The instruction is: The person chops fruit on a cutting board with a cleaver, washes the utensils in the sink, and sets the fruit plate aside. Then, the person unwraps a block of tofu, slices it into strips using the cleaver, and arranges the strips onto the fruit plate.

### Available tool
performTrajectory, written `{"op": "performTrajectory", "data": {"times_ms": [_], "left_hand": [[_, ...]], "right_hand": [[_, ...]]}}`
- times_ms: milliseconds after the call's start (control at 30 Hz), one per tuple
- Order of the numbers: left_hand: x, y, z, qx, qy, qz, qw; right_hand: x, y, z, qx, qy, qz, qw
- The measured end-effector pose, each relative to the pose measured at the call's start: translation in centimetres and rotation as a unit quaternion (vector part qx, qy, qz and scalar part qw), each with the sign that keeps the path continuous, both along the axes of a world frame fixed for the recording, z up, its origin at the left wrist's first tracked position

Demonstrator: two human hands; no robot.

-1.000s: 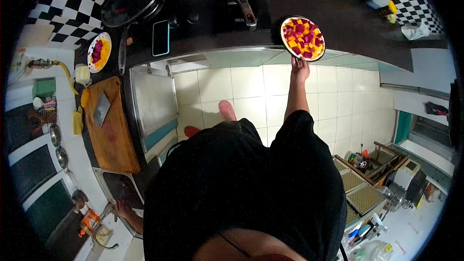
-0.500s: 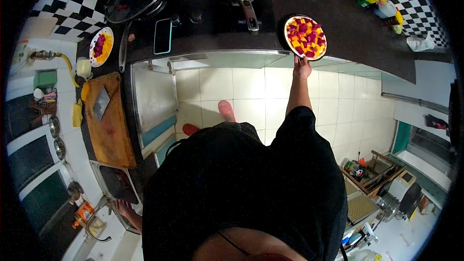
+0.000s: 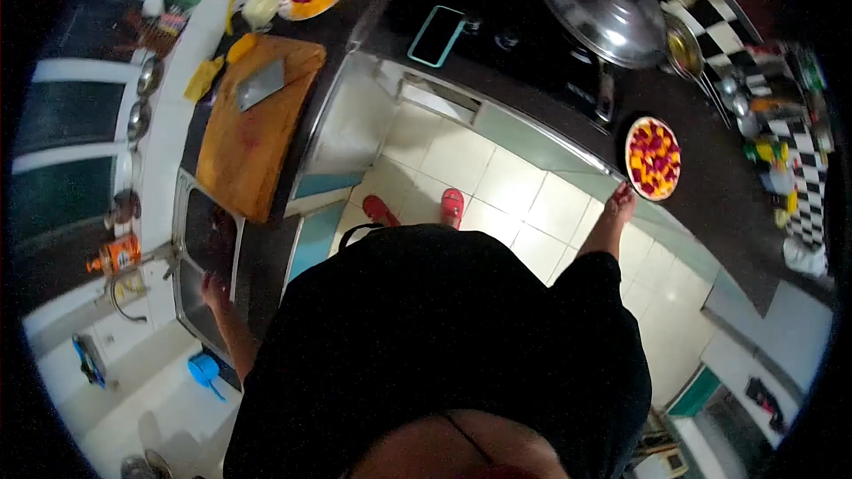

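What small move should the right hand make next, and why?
Probably draw the right hand back from the plate of red and orange cubes: it appears to rest on the counter, and the fingers are by its near rim, with no clear grip visible.

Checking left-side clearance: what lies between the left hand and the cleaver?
From the left hand: part of the sink, then the uncovered, reddish-stained lower part of the chopping board, up to the cleaver. Head view shows it.
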State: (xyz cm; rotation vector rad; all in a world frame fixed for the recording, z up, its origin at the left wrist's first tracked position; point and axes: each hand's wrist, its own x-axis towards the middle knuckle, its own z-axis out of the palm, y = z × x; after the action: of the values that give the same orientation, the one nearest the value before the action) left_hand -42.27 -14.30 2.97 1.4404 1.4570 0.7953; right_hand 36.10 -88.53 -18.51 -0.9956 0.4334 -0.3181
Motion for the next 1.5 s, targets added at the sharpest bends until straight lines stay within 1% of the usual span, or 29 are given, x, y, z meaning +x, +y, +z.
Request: {"op": "performTrajectory", "data": {"times_ms": [67, 100, 133, 200, 233, 267, 333, 400, 467, 533, 600, 667, 733, 833, 867, 900, 933, 1000, 1067, 1100, 1133, 1200, 1233, 1267, 1333, 1367, 1400, 1467, 1500], "left_hand": [[4.3, -2.7, 3.1, -0.104, -0.126, 0.145, 0.976], [2.7, -2.8, 1.8, -0.078, -0.117, 0.163, 0.976], [2.5, -3.5, 1.1, -0.073, -0.104, 0.172, 0.977], [4.1, -5.7, 0.5, -0.063, -0.05, 0.154, 0.985], [4.8, -6.0, 0.3, -0.061, -0.023, 0.133, 0.989], [5.8, -6.0, 0.2, -0.059, 0.003, 0.11, 0.992], [6.6, -4.9, -0.1, -0.051, 0.01, 0.089, 0.995], [3.5, -2.2, -4.8, -0.03, -0.101, 0.086, 0.991], [6.8, -2.4, -2.6, 0.019, 0.076, 0.098, 0.992], [6.2, 0.0, -3.9, -0.035, 0.023, 0.061, 0.997], [9.6, 1.0, -1.5, -0.03, 0.031, 0.099, 0.994], [8.8, 3.4, -3.2, -0.034, 0.031, 0.095, 0.994], [8.1, 5.5, -4.0, -0.028, 0.027, 0.078, 0.996], [7.9, 7.8, -4.9, 0.001, 0.026, 0.067, 0.997], [8.0, 7.9, -4.9, -0.007, 0.024, 0.068, 0.997], [8.1, 7.7, -4.5, 0.008, 0.04, 0.066, 0.997], [8.1, 8.2, -4.0, 0.029, 0.054, 0.064, 0.996], [8.1, 8.0, -3.2, 0.006, 0.042, 0.058, 0.997], [8.8, 7.9, -2.6, 0.024, 0.12, 0.059, 0.991], [9.2, 7.5, -2.0, -0.003, 0.13, 0.076, 0.989], [8.9, 7.0, -2.6, -0.008, 0.129, 0.083, 0.988], [8.1, 6.2, -3.8, 0.018, 0.062, 0.121, 0.99], [9.6, 5.3, -0.8, -0.018, 0.136, 0.129, 0.982], [9.5, 4.5, -1.2, -0.018, 0.136, 0.135, 0.981], [8.0, 3.3, -3.7, -0.031, 0.093, 0.177, 0.979], [7.1, 3.0, -5.0, -0.028, 0.145, 0.146, 0.978], [7.2, 2.7, -5.8, -0.025, 0.142, 0.148, 0.978], [8.1, 1.3, -6.6, 0.013, 0.114, 0.173, 0.978], [11.4, 1.1, -3.3, -0.028, 0.122, 0.187, 0.974]], "right_hand": [[-2.4, 3.0, 4.0, 0.174, 0.09, -0.073, 0.978], [-3.9, 4.7, -0.6, 0.228, 0.07, 0.036, 0.971], [-5.0, 4.3, -2.8, 0.263, 0.033, 0.141, 0.954], [-4.3, 2.6, -12.2, 0.314, -0.019, 0.334, 0.888], [-5.9, 5.1, -9.8, 0.158, 0.087, 0.385, 0.905], [-8.1, 9.4, -7.0, -0.006, 0.183, 0.422, 0.888], [-12.3, 20.4, -0.6, -0.197, 0.34, 0.405, 0.826], [-14.3, 26.5, 2.0, -0.262, 0.305, 0.55, 0.732], [-14.4, 30.2, 1.6, -0.318, 0.263, 0.624, 0.663], [-15.2, 34.0, 2.4, -0.259, 0.179, 0.686, 0.656], [-16.3, 40.6, 7.6, -0.365, 0.185, 0.696, 0.59], [-16.0, 44.5, 8.3, -0.373, 0.087, 0.724, 0.573], [-17.3, 50.2, 12.2, -0.415, 0.047, 0.715, 0.56], [-18.6, 57.2, 15.3, -0.389, -0.038, 0.734, 0.556], [-18.8, 59.1, 15.7, -0.418, -0.111, 0.727, 0.533], [-19.7, 61.2, 18.2, -0.462, -0.159, 0.708, 0.509], [-20.5, 63.1, 19.5, -0.456, -0.19, 0.701, 0.515], [-21.2, 66.3, 21.7, -0.493, -0.217, 0.694, 0.478], [-21.2, 69.0, 21.9, -0.471, -0.221, 0.704, 0.483], [-20.9, 70.3, 21.9, -0.525, -0.259, 0.682, 0.439], [-20.8, 71.4, 22.1, -0.525, -0.261, 0.686, 0.431], [-20.2, 73.6, 22.7, -0.582, -0.352, 0.626, 0.382], [-19.9, 74.6, 22.8, -0.554, -0.371, 0.629, 0.399], [-19.5, 75.7, 22.8, -0.552, -0.375, 0.632, 0.394], [-18.6, 77.3, 23.0, -0.597, -0.41, 0.602, 0.336], [-19.0, 78.1, 25.8, -0.621, -0.362, 0.63, 0.295], [-18.5, 78.9, 25.8, -0.62, -0.366, 0.628, 0.296], [-17.2, 79.8, 25.1, -0.653, -0.398, 0.589, 0.259], [-16.1, 80.7, 23.3, -0.691, -0.404, 0.558, 0.216]]}}
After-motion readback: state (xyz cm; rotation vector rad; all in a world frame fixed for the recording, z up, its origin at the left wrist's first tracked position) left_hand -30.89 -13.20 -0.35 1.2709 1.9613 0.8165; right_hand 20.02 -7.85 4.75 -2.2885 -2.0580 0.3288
